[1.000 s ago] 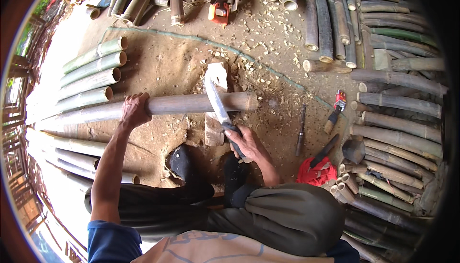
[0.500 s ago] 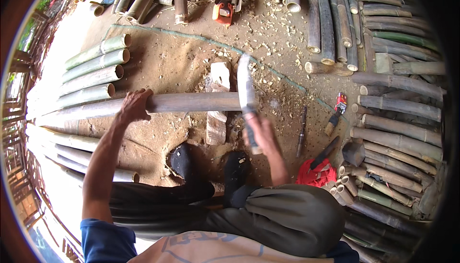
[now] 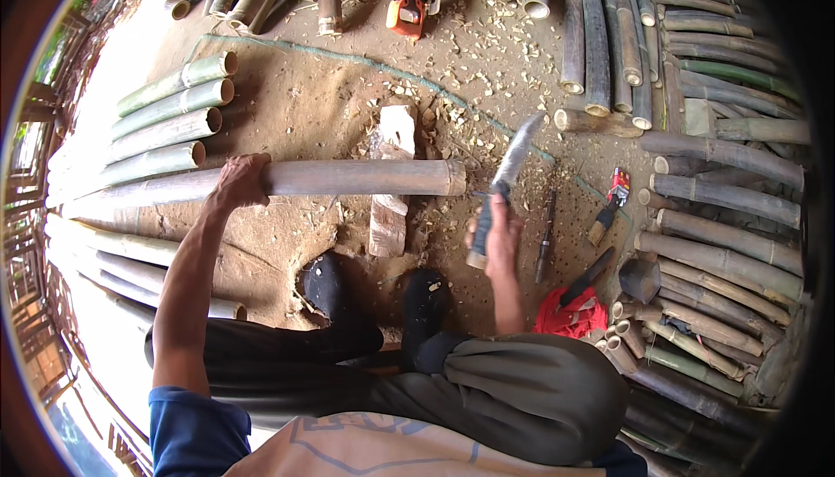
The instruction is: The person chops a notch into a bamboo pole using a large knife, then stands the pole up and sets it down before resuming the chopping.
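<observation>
A long bamboo pole (image 3: 348, 178) lies crosswise before me, its right part resting over a notched wooden block (image 3: 388, 226). My left hand (image 3: 240, 183) is wrapped over the pole, left of the block. In my right hand (image 3: 499, 240) is a machete (image 3: 522, 148), gripped by its dark handle. Its pale blade points away and tilts right, slightly blurred. The blade stands apart from the pole's cut right end, just beyond it. My two dark-covered feet are on the near side of the block.
Cut bamboo lengths (image 3: 174, 120) lie at left, with more stacked on the right (image 3: 731, 203) and along the far side. An orange-handled saw (image 3: 406, 16), a brush (image 3: 602, 223), a dark rod-like tool (image 3: 545, 238) and a red cloth (image 3: 570, 313) lie around. Wood chips litter the ground.
The machete has moved right, off the pole's end, and its blade has swung to tilt right. My left fingers, spread loosely before, have closed round the pole.
</observation>
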Tool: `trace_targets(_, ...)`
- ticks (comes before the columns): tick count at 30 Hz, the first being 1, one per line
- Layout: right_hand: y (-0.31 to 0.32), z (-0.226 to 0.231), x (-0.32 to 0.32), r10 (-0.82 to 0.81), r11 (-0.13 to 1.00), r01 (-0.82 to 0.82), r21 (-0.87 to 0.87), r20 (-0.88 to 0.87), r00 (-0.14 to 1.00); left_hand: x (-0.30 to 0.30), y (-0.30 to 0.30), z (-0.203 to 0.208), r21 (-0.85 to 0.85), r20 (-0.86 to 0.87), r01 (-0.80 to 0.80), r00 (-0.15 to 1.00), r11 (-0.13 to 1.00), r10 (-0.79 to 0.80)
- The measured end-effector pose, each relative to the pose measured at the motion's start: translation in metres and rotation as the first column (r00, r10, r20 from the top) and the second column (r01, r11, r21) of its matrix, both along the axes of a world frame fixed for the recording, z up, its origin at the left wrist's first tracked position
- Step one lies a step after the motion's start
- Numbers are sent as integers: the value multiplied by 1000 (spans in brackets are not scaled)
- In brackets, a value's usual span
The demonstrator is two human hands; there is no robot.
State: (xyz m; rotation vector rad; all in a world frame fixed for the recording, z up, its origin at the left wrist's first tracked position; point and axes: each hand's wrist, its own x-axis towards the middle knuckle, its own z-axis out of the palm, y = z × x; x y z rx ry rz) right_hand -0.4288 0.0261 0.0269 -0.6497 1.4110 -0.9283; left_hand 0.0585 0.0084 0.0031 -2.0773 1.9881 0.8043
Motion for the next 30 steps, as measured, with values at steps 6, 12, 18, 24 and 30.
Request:
trace_targets(6,-2,-12,2,247,967,-245,72,-11,969,1,5,3,-73,19,24,1000,997,-23)
trace_targets(12,4,-14,-4,64,998,-64,0,-38,997,-7,0,7,-27,-2,9,1000,1000,-9)
trace_targets(18,21,-11,31,500,864,-497,80,-31,865,-1,7,2,-80,-8,-4,1000,997,3)
trace_targets(24,1,-11,1,-25,999,23,-41,-49,999,-10,14,-3,-237,34,18,999,971,-10)
trace_targets(30,21,2,44,580,801,-586,125,81,810,-7,24,-19,-397,38,37,999,917,-23)
